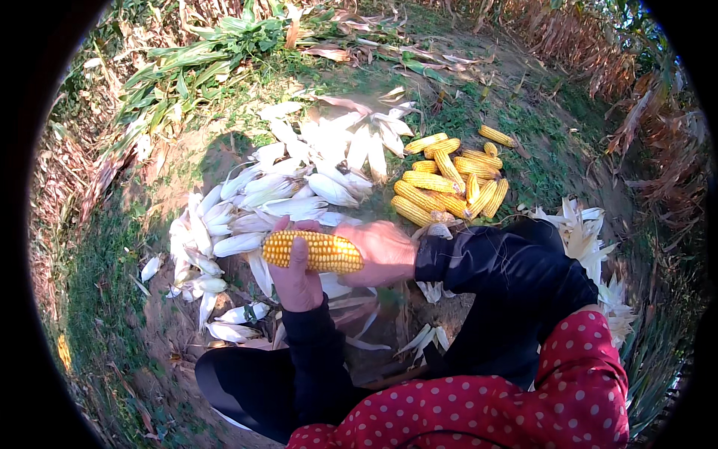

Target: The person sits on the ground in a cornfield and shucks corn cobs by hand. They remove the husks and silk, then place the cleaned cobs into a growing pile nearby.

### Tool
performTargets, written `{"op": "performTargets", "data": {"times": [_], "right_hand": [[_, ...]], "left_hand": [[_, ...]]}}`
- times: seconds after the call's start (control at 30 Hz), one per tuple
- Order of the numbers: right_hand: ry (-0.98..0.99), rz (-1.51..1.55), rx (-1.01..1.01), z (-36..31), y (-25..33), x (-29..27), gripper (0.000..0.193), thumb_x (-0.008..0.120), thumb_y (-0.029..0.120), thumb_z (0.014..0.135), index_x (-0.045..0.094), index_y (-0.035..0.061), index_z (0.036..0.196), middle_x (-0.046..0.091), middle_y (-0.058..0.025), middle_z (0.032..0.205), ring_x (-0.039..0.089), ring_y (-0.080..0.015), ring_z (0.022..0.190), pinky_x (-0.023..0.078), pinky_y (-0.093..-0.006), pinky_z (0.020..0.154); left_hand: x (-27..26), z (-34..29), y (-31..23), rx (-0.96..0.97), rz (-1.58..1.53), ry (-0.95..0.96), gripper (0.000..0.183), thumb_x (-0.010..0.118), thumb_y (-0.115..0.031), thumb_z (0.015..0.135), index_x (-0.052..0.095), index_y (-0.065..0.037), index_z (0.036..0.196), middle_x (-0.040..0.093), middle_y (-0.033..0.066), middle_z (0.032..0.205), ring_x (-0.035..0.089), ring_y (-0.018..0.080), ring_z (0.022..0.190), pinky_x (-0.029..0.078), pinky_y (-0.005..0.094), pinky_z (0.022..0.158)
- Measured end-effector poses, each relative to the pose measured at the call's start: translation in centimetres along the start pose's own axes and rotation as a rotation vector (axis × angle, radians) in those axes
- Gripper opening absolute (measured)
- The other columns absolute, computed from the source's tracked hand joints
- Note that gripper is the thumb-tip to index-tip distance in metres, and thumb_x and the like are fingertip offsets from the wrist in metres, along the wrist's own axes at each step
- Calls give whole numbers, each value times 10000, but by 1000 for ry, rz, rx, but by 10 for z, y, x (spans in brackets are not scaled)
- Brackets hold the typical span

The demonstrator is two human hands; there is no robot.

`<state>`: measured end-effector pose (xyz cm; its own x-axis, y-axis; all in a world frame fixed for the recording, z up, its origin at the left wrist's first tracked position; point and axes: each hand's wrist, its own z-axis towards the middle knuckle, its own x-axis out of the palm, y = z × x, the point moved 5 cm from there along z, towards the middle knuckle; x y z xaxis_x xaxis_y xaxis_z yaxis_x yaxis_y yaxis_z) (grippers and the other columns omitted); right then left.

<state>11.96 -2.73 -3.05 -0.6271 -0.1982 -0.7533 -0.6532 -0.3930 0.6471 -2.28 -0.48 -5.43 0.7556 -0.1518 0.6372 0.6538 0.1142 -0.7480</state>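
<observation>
A bare yellow ear of corn (318, 251) lies level across my two hands, just above my lap. My left hand (297, 284) is closed on its left part, the thumb laid over the kernels and the fingers behind. At the ear's other end my right hand (385, 253) is closed round the base, its fingers mostly turned out of sight. A pale bit of husk (437, 230) shows by the right wrist. Beyond my hands spreads a heap of ears in white husks (277, 191). To its right is a pile of husked yellow ears (449, 179).
Stripped husks (587, 239) lie at the right beside my knee, and more loose husks (430, 340) lie between my legs. Green cut stalks and leaves (217, 56) are at the far left. Dry standing corn plants (576, 52) border the ground at the back right.
</observation>
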Motion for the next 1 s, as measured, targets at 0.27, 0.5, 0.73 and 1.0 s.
{"op": "performTargets", "data": {"times": [0.27,0.5,0.73,1.0], "right_hand": [[234,449,84,-24,-17,40,513,715,211,705,499,12,1126,632,-124,803,628,-224,779,492,-309,734],[455,-313,-361,-50,-15,55,179,584,219,766,550,49,812,594,-115,597,605,-343,571,493,-426,528],[541,-183,-239,-57,-25,54,295,537,331,868,552,37,846,584,-160,603,601,-366,578,493,-435,542],[-295,-484,-274,-6,-12,-54,339,654,235,788,550,58,1057,605,-89,863,575,-297,855,443,-403,739]], "left_hand": [[-55,8,0,-23,-268,-189,269,648,-96,810,509,-56,1036,602,101,858,579,220,825,494,360,769],[-17,5,0,-186,-151,127,306,642,-39,764,491,-38,1030,567,99,821,576,219,785,476,344,709],[-33,10,22,-165,-120,-91,203,657,-72,789,524,-40,939,582,106,770,590,219,699,501,348,650],[-97,19,42,-171,-504,-506,249,636,-214,858,554,-17,987,612,140,968,584,278,973,445,484,928]]}}
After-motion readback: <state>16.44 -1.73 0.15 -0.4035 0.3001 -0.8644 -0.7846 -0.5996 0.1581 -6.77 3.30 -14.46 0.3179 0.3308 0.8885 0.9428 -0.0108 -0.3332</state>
